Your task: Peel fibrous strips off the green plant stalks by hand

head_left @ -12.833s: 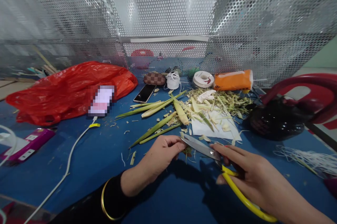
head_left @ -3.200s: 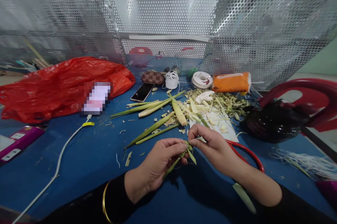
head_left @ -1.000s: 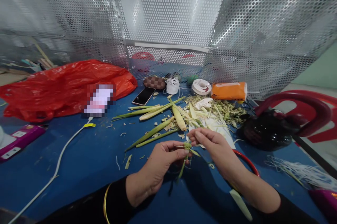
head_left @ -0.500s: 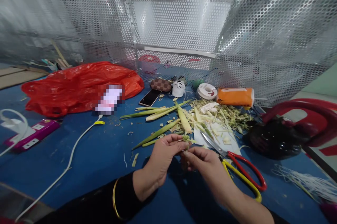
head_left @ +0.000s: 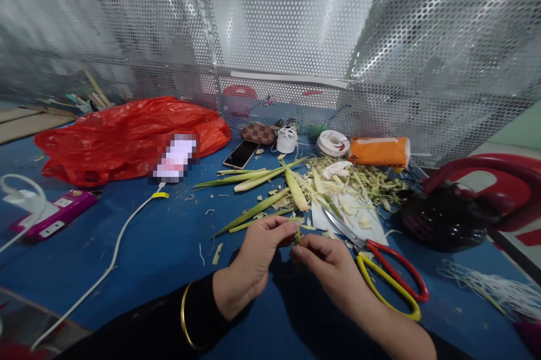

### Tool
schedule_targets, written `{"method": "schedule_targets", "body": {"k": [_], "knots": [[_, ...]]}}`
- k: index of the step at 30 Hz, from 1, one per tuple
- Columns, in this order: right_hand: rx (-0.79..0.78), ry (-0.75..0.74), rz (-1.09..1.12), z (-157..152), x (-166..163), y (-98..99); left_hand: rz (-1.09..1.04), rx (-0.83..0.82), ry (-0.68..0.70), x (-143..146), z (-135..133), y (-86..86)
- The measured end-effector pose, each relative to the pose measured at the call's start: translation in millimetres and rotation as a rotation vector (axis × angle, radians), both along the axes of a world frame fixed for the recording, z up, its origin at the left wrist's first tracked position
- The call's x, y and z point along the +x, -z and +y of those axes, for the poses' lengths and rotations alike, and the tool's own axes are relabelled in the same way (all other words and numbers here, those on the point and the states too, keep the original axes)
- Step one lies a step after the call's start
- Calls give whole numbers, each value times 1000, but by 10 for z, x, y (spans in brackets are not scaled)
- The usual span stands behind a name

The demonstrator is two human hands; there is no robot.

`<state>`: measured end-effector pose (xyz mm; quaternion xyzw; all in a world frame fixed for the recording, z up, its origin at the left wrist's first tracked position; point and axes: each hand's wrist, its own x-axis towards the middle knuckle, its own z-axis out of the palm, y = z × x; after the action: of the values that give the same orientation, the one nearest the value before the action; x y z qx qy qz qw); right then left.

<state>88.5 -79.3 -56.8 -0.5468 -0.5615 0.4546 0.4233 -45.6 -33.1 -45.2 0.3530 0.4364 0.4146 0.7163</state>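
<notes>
We see the left hand (head_left: 256, 261) and the right hand (head_left: 327, 267) meeting near the middle of the blue desk (head_left: 160, 241), toward its near edge. Both hands are almost closed: thumb and fingers of each one pinch the same small green leaf piece (head_left: 297, 234), which is held between the fingertips, a little above the desk. How the piece is folded we cannot tell, it is too small. The left wrist carries a gold bangle (head_left: 185, 315) over a black sleeve.

Just beside the right hand, on its right, the scissors (head_left: 380, 270) with one red and one yellow handle lie on the desk, with blades pointing to a white sheet (head_left: 372, 225). Behind the hands lie long green leaves (head_left: 253, 210) and a heap of cuttings (head_left: 359, 180). Further back, near the perforated metal screen (head_left: 274, 27), there are a phone (head_left: 242, 154), a tape roll (head_left: 333, 143) and an orange pack (head_left: 378, 151). A red plastic bag (head_left: 127, 134) lies toward the far left corner, a black bag (head_left: 443, 219) at the right edge.
</notes>
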Motion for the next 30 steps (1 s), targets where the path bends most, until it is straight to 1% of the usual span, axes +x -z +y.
{"method": "schedule_targets", "body": {"k": [3,7,9,13,17,21,25,30], "knots": [[23,27,-21,-7,5,-2,-45,-33,12,4,-2,-5],[-74,94,116,-2,-19,-30,-72,-51,23,12,-15,-11],[-91,107,138,-1,-37,-42,-60,-44,28,18,-22,8],[-54,87,118,-2,-50,-58,-47,-38,43,27,-31,47],[-62,131,97,8,-14,-75,-73,-31,60,0,-24,30],[-60,159,102,17,23,-94,-14,-11,38,-34,-5,-2],[-48,153,97,13,28,-100,26,44,38,-30,7,12],[-41,148,90,11,36,-93,-11,11,42,-25,2,22]]}}
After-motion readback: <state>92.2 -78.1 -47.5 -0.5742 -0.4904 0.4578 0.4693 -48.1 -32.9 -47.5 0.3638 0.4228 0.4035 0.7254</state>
